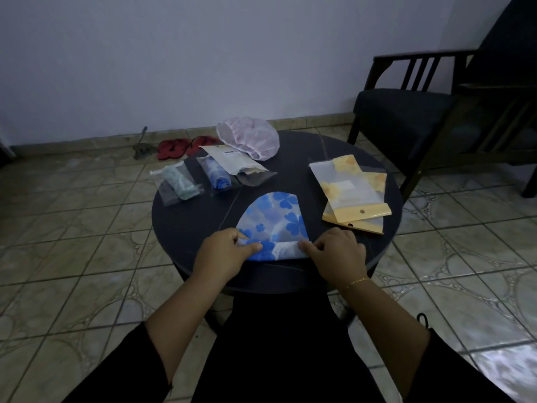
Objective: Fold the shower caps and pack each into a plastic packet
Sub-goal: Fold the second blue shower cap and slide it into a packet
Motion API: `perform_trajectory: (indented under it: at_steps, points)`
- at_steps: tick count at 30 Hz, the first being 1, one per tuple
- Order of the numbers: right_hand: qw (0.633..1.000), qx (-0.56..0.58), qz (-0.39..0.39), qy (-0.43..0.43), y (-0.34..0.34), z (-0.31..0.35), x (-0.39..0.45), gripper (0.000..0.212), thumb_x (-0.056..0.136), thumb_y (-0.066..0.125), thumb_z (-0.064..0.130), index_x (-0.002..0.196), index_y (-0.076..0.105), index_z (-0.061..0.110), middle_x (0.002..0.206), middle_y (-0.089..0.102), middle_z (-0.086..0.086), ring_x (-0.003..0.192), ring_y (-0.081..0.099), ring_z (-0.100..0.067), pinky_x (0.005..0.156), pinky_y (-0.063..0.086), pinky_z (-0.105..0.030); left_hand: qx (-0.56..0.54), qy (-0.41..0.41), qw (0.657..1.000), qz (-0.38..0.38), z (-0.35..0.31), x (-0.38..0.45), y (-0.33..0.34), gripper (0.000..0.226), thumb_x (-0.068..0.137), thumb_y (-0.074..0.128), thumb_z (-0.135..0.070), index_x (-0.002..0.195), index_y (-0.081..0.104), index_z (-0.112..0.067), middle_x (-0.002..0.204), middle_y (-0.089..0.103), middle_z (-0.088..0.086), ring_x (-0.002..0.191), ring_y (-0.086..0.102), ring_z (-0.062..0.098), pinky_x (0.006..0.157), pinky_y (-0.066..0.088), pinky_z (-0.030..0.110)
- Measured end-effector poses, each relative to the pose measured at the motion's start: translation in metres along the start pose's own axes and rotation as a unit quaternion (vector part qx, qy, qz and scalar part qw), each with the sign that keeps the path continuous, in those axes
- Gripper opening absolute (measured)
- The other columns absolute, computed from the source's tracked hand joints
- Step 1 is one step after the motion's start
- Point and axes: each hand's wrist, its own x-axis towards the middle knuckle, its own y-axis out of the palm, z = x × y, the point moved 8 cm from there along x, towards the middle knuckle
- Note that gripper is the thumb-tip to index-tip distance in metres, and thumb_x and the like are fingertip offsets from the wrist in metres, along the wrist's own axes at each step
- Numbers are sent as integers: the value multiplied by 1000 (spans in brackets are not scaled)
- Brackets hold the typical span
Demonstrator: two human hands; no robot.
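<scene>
We worked at a round dark table (186, 228) with a blue flowered cap (274, 219) lying flat near its 6 o'clock edge, folded into a fan shape whose rounded end pointed toward 12 o'clock. Our left hand (223, 254) pinched the near left corner of the cap between thumb and curled fingers, and our right hand (337, 254) pinched the near right corner the same way, a thin gold bracelet (357, 282) on that wrist. Between our two hands the near edge of the cap was turned up into a narrow fold with a white lace-like strip showing. At about 10 o'clock on the table lay a clear packet (177, 184) holding a rolled green cap, and just beside it, toward 11 o'clock, a second clear packet (219, 175) holding a rolled blue cap. Touching that one, a white packet (235, 161) with a label lay tilted, with a greyish flap of plastic at its near end. At 12 o'clock a white cap (248, 138) sat puffed and unfolded, partly over the table's far edge. At about 2 o'clock two yellow packets (348, 190) lay overlapping, their flaps toward us. On the tiled floor (87, 228) beyond the table, at 11 o'clock, sat red slippers (186, 146) against the wall, and at 2 o'clock stood a dark chair (421, 117). Our sleeves were black.
</scene>
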Motion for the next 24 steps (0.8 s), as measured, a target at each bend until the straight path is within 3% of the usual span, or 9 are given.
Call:
perform_trajectory:
  at_steps: [3,5,7,9,11,15,18,24]
  points:
    - [999,-7,-45,-13,-2,0,-3,29,87,53,55,80,54,28,93,45,8,107,43,-17,86,31,-36,115,50,992,-19,-11,-4,0,32,80,71,-43,106,58,-28,111,51,-7,99,56,16,81,46,34]
    - [997,-2,-74,-37,-4,2,-7,24,88,51,54,87,49,29,93,45,8,104,42,-17,81,27,-33,184,145,970,-63,-25,-10,0,37,83,69,-34,118,56,-32,117,49,-6,107,51,17,86,40,32]
    - [995,-15,-74,-57,-3,4,-9,22,90,48,53,99,53,33,99,47,7,107,41,-19,79,24,-33,229,266,933,-76,-41,-19,10,33,85,65,-21,115,62,-34,114,55,-9,108,50,19,84,30,30]
    - [995,-38,-68,-64,-1,4,-9,26,92,46,53,108,57,37,105,49,5,111,40,-20,80,25,-32,243,303,920,-50,-42,-21,19,34,87,57,-13,112,66,-36,113,62,-12,106,54,18,82,26,28]
    - [995,-50,-62,-68,-1,3,-8,29,93,43,53,113,58,38,110,49,5,113,39,-19,81,26,-33,232,288,929,-24,-33,-17,20,35,92,49,-20,117,63,-38,119,61,-16,108,54,13,84,28,27]
    - [994,-66,-8,-91,2,3,-8,40,88,43,63,121,52,44,115,44,8,118,35,-15,88,28,-34,206,270,939,46,-18,-15,19,54,84,38,-64,129,54,-38,130,53,-21,113,48,8,94,35,24]
    - [993,-63,38,-92,2,1,-7,47,83,51,63,126,50,44,110,40,10,119,33,-15,89,27,-34,180,230,954,67,-12,-11,17,45,88,55,-53,129,54,-35,127,56,-15,115,47,9,89,35,19]
    - [998,3,27,-59,-3,1,-4,39,89,45,59,109,66,34,98,43,10,111,36,-15,81,23,-33,23,131,991,4,-3,-13,-1,17,87,60,-44,99,65,-32,96,63,-19,92,59,3,77,46,21]
